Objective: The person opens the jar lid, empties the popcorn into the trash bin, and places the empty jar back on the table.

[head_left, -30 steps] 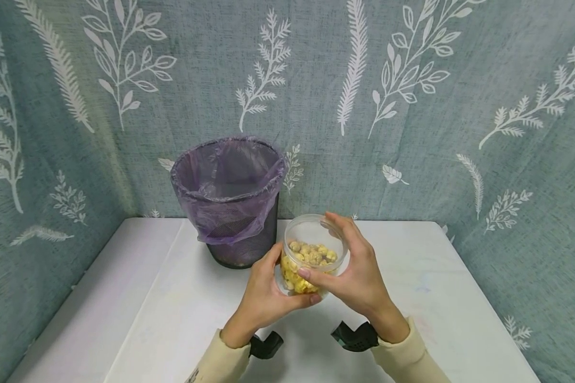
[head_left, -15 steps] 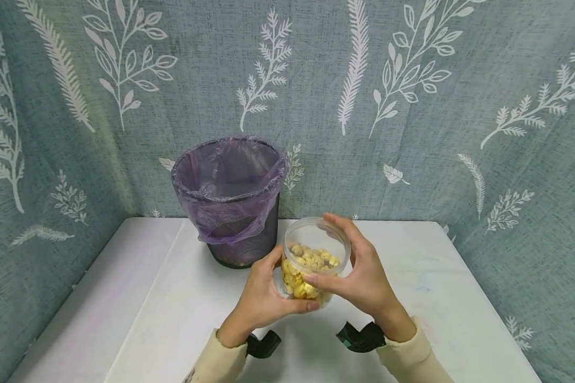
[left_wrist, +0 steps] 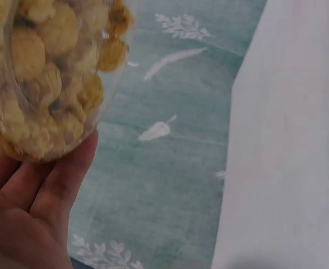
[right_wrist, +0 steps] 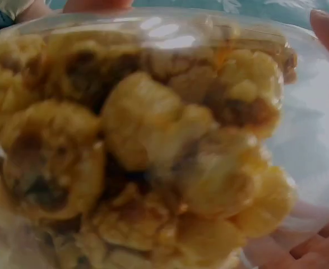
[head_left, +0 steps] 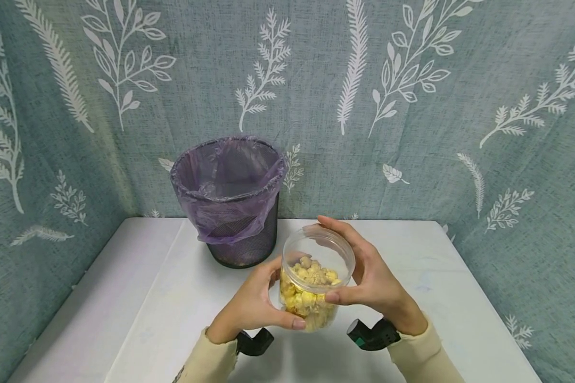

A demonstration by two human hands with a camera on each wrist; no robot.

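Between both hands is a clear round jar (head_left: pixel 293 255), tilted and raised over the table, partly filled with yellow popcorn (head_left: pixel 311 274). My left hand (head_left: pixel 246 304) grips its lower part, thumb at the near side; in the left wrist view the left hand's fingers (left_wrist: pixel 66 174) support the jar low down. Around the upper rim curls my right hand (head_left: pixel 371 274), its thumb in front and fingertips at the far side. Popcorn (right_wrist: pixel 142 129) seen through the jar wall fills most of the right wrist view. Whether a clear lid covers the mouth, I cannot tell.
Behind the jar to the left stands a black mesh waste bin (head_left: pixel 244 250) lined with a purple bag (head_left: pixel 230 213). The white table (head_left: pixel 163 324) is bordered at the back and sides by a green leaf-patterned curtain (head_left: pixel 311 106).
The jar has come down and nearer to me, and its popcorn shows more. Both hands have moved with it, the left wrist shifting left and the right wrist right.
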